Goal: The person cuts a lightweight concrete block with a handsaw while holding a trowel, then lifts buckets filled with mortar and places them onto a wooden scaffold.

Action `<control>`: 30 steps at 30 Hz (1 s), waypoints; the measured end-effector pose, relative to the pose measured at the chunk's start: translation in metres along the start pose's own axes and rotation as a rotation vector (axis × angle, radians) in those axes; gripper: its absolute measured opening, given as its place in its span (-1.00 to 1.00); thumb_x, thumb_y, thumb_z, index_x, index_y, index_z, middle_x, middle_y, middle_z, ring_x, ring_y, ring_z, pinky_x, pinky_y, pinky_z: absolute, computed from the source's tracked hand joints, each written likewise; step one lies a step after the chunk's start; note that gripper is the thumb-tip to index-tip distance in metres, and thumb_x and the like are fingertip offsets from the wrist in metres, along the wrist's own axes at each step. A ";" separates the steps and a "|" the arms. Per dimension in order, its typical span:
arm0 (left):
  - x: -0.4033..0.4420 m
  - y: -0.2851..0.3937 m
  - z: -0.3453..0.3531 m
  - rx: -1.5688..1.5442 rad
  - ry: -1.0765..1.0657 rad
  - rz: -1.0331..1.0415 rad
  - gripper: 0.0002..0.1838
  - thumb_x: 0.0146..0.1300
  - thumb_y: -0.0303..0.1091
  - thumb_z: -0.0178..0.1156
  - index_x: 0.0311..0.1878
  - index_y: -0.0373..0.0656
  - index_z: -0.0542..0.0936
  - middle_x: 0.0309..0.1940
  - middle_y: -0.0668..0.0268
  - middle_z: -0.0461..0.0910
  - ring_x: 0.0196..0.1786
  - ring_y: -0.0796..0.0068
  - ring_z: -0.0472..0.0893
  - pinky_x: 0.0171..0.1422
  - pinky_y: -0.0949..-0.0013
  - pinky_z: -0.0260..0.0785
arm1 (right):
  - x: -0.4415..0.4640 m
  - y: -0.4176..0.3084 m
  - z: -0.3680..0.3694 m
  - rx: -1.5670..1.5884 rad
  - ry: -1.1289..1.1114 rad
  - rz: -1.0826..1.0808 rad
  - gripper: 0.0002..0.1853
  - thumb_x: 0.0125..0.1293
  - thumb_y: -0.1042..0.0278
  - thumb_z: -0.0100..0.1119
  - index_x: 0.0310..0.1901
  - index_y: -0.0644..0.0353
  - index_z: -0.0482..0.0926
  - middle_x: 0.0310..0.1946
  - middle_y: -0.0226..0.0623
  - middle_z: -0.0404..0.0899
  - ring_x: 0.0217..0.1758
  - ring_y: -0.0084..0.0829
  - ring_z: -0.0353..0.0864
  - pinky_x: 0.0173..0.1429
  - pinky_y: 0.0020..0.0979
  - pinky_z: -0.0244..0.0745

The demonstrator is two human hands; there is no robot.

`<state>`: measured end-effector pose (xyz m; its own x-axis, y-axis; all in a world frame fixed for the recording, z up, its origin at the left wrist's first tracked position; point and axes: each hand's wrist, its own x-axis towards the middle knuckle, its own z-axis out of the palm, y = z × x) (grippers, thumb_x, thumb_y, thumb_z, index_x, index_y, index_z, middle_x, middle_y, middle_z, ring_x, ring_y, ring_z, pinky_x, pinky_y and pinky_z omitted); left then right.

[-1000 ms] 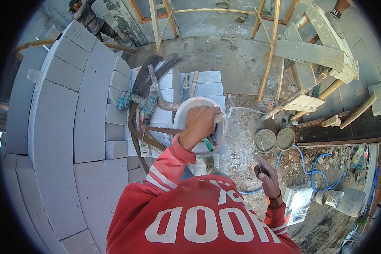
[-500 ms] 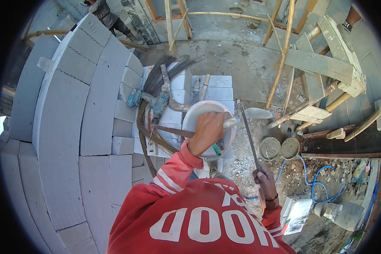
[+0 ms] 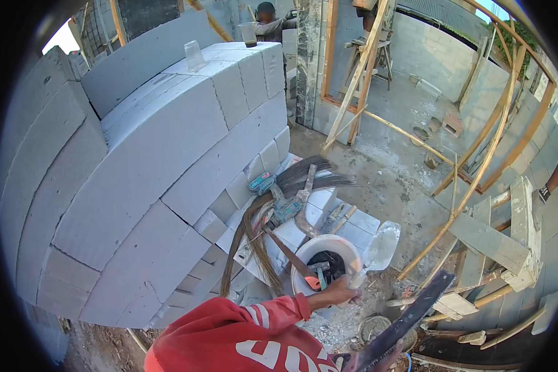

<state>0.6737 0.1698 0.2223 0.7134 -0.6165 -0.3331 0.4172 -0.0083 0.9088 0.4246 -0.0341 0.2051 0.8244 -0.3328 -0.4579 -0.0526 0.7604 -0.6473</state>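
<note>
My left hand (image 3: 336,292) is closed around the pale handle of a trowel at the right rim of a white bucket (image 3: 300,249). The trowel's mortar-smeared blade (image 3: 381,246) points up and away, beyond the rim. Inside the bucket are a hammer (image 3: 320,266), dark contents and a saw (image 3: 289,255) with an orange handle, its blade leaning out over the rim. At the bottom edge my right hand (image 3: 387,359), partly cut off, grips a hand saw with a long dark blade (image 3: 409,319) slanting up to the right.
A pale block wall (image 3: 142,161) curves along the left, with plastic cups (image 3: 194,56) on top. A teal power tool (image 3: 283,209) and a fibre brush (image 3: 257,235) lie on blocks by the bucket. Wooden poles (image 3: 465,214) and planks (image 3: 490,239) stand right. A person (image 3: 270,28) is behind the wall.
The view has swung left and upward. My left hand has shifted to the bucket's right rim, and the trowel blade has turned upward. The right-hand saw now shows its broad side.
</note>
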 end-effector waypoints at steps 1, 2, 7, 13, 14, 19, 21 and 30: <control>-0.003 0.005 0.007 -0.012 -0.006 0.013 -0.76 0.29 -0.38 0.27 -0.08 -0.33 0.54 -0.35 0.23 0.69 -0.37 0.52 0.68 -0.28 0.40 0.54 | 0.005 -0.004 0.018 -0.015 -0.002 -0.010 -0.29 0.40 -0.12 0.18 0.42 0.16 0.31 0.17 -0.26 0.51 0.18 -0.22 0.51 0.32 -0.14 0.39; -0.004 0.010 0.012 -0.026 -0.029 0.056 -0.74 0.28 -0.38 0.30 -0.08 -0.35 0.54 -0.34 0.23 0.70 -0.33 0.52 0.69 -0.25 0.41 0.54 | 0.016 -0.005 0.029 -0.055 -0.014 -0.005 -0.33 0.40 -0.20 0.08 0.32 0.18 0.38 0.05 -0.24 0.55 0.04 -0.25 0.55 0.15 -0.19 0.43; 0.011 0.006 0.046 -0.304 -0.056 0.167 -0.62 0.19 -0.32 0.46 -0.09 -0.34 0.53 -0.32 0.25 0.70 -0.32 0.49 0.66 -0.21 0.44 0.52 | 0.033 0.011 0.087 -0.129 -0.055 -0.044 -0.26 0.44 -0.35 -0.15 0.22 0.24 0.48 -0.14 -0.18 0.66 -0.22 -0.28 0.62 -0.17 -0.27 0.54; 0.014 0.001 0.041 -0.438 -0.017 0.010 -0.57 0.12 -0.39 0.52 -0.10 -0.33 0.48 -0.42 0.24 0.62 -0.45 0.46 0.60 -0.41 0.37 0.47 | 0.000 0.007 0.125 -0.103 -0.035 -0.055 -0.45 0.50 -0.15 -0.02 0.13 0.25 0.49 -0.27 -0.24 0.64 -0.31 -0.37 0.57 -0.26 -0.32 0.49; 0.017 -0.002 0.038 -0.530 -0.051 0.009 -0.59 0.12 -0.42 0.51 -0.11 -0.33 0.47 -0.42 0.22 0.62 -0.47 0.46 0.60 -0.45 0.37 0.45 | 0.001 0.009 0.111 -0.098 -0.022 -0.036 -0.48 0.50 -0.09 0.01 0.18 0.24 0.45 -0.20 -0.24 0.61 -0.23 -0.34 0.57 -0.16 -0.29 0.48; 0.017 0.004 0.023 -0.513 0.087 -0.003 -0.63 0.14 -0.49 0.47 -0.13 -0.32 0.45 -0.44 0.21 0.59 -0.55 0.45 0.56 -0.50 0.35 0.42 | 0.004 0.068 -0.124 -0.817 -0.025 0.029 -0.42 0.46 0.20 0.16 0.43 0.17 0.29 0.16 -0.24 0.50 0.18 -0.21 0.52 0.31 -0.17 0.42; 0.019 0.017 0.012 -0.484 0.141 0.000 -0.65 0.15 -0.49 0.46 -0.14 -0.31 0.46 -0.45 0.23 0.58 -0.57 0.44 0.55 -0.52 0.35 0.41 | -0.029 0.082 -0.093 -0.524 0.114 0.144 -0.41 0.46 0.24 0.15 0.45 0.17 0.27 0.17 -0.24 0.50 0.19 -0.21 0.51 0.31 -0.18 0.42; 0.046 0.043 -0.005 -0.439 0.193 -0.046 -0.69 0.21 -0.43 0.42 -0.15 -0.11 0.44 -0.44 0.35 0.53 -0.49 0.53 0.54 -0.47 0.40 0.39 | -0.038 0.147 -0.066 -0.016 0.006 0.096 -0.27 0.46 0.36 0.15 0.57 0.14 0.05 0.23 -0.18 0.47 0.21 -0.17 0.48 0.34 -0.24 0.40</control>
<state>0.7279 0.1450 0.2450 0.7629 -0.4658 -0.4483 0.6192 0.3271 0.7139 0.3481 0.0533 0.0873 0.8116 -0.2626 -0.5219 -0.1397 0.7801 -0.6098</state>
